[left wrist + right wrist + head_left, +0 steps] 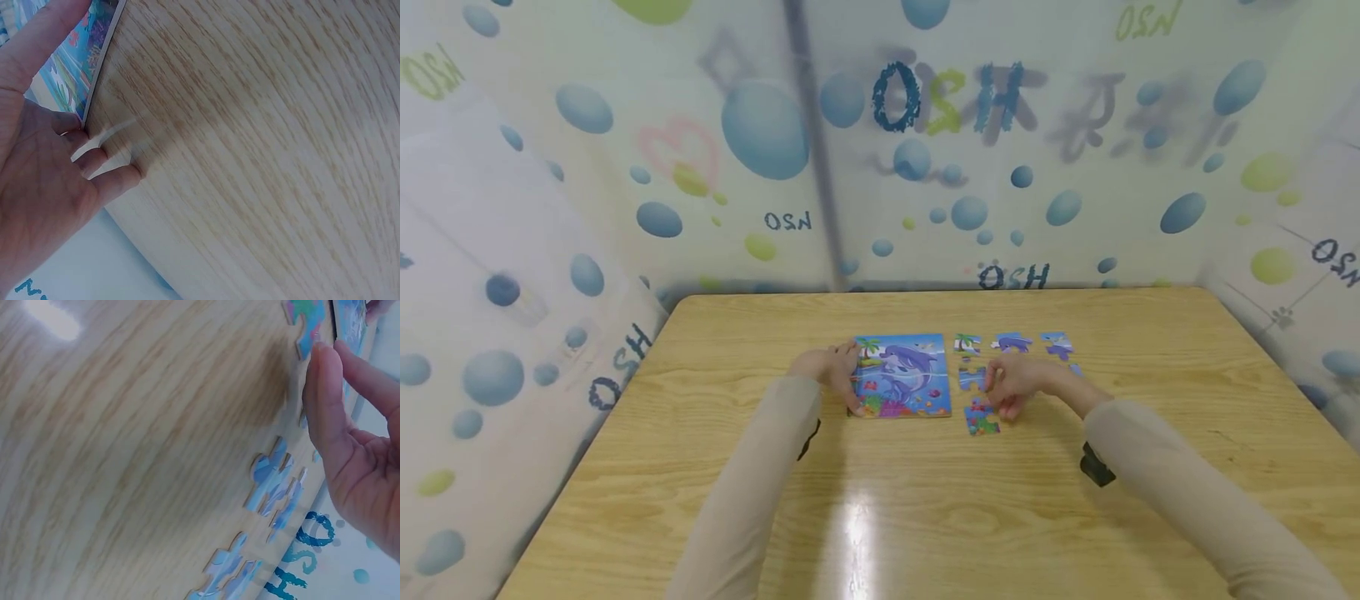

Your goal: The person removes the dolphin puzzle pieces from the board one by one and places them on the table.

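Note:
A square dolphin picture board [902, 377] lies flat on the table. My left hand [832, 371] rests at its left edge; in the left wrist view the thumb [47, 37] lies over the picture and the other fingers [119, 181] are loosely bent beside the edge. Just right of the board, my right hand [1015, 382] is low over loose puzzle pieces. Its fingertips reach the coral-coloured puzzle piece [306, 319], also seen as the lower-left piece [981, 423]. Whether they pinch it is not clear. A blue puzzle piece [972, 379] is beside these fingers.
Along the back lie a palm-tree piece [967, 342], a dolphin piece [1011, 342] and a bird piece [1057, 344]. Another blue piece [1076, 369] is partly behind the right wrist. The wooden table [940, 508] meets a bubble-patterned curtain [970, 242] at the back.

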`<state>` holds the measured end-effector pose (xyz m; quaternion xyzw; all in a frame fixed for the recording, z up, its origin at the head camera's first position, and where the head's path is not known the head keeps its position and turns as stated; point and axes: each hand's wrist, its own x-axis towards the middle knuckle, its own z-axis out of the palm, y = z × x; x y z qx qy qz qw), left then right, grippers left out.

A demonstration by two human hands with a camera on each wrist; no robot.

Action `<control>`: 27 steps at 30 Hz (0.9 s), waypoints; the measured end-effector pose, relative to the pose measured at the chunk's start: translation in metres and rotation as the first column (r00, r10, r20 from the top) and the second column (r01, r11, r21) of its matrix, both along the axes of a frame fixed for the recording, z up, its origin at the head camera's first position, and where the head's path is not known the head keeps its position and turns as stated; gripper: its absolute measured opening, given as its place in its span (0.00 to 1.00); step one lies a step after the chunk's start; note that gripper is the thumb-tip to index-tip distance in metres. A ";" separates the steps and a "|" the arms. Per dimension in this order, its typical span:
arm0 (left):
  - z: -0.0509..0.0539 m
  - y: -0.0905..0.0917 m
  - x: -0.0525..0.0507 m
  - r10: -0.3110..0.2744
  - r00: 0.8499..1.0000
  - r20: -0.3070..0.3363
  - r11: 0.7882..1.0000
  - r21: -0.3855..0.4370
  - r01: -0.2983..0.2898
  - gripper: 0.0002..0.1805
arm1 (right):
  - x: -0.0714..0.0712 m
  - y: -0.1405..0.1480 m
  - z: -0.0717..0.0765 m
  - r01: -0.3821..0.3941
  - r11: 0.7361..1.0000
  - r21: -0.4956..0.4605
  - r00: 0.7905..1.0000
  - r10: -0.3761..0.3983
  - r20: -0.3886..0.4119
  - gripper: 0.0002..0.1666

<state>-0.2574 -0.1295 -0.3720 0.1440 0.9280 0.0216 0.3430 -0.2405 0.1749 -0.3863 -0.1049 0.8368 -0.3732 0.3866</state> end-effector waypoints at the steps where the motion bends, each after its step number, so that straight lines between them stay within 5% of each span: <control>1: 0.000 0.000 0.000 0.002 1.000 0.002 1.000 0.002 -0.002 0.63 | -0.001 -0.001 0.000 0.004 1.000 -0.005 1.000 -0.004 -0.003 0.15; 13: -0.001 0.000 0.000 0.013 1.000 0.006 1.000 0.003 -0.013 0.63 | -0.008 -0.023 0.007 -0.087 0.995 -0.048 0.986 0.079 -0.148 0.24; 27: -0.001 -0.002 0.000 0.043 0.999 0.007 0.998 0.035 -0.043 0.64 | -0.009 -0.079 0.002 -0.222 0.975 0.013 0.912 0.212 -0.351 0.22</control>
